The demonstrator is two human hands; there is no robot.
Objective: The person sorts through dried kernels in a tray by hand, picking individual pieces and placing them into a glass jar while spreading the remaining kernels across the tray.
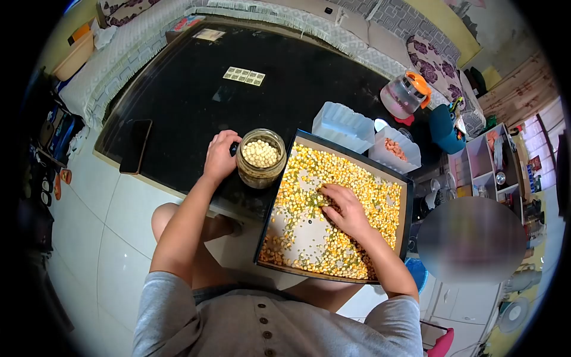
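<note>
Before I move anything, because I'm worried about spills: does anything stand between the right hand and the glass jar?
Yes: the side wall of the tray. The right hand is inside, among yellow kernels and green beans; the glass jar stands outside. Nothing else visible stands between.

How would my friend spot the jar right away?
Find the big black table. At its near edge, the jar stands between the left hand and the shallow tray of yellow grains. It's round glass, full of pale pieces, unlike the boxy plastic containers beyond the tray.
</note>
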